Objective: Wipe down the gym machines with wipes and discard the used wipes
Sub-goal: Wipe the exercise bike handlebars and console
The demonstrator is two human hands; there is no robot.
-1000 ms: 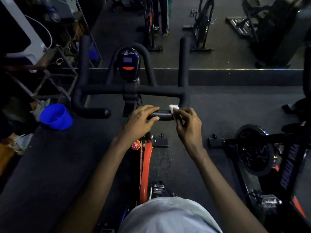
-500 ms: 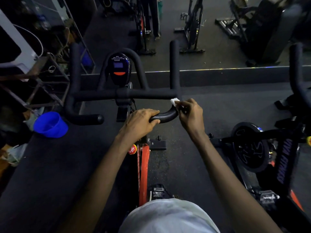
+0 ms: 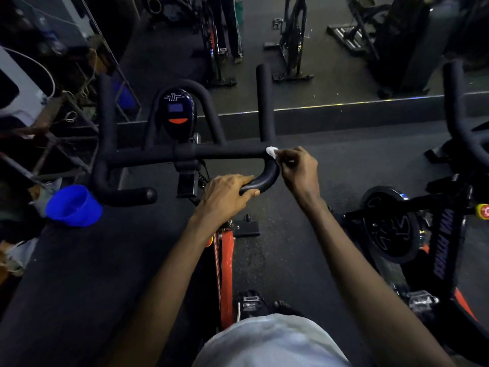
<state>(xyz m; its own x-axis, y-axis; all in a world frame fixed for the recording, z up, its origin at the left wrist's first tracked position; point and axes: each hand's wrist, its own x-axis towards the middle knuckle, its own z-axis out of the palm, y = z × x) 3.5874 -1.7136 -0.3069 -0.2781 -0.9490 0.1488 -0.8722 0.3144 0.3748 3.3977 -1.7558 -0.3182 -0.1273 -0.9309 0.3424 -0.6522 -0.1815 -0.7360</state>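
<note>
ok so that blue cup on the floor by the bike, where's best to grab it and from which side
Judging by its pose, take the blue cup by the rim. It lies tipped over on the dark floor with its open mouth facing up and left, so come from that side and pinch the rim wall, thumb inside. The base tapers and would likely slip.

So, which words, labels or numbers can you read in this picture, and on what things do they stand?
None reads for sure.
Console: small marks above its screen, too small to read.
Neighbouring bike's frame: large pale letters, too blurred to read.
Red sticker on that bike: blurred and cut off.
</note>
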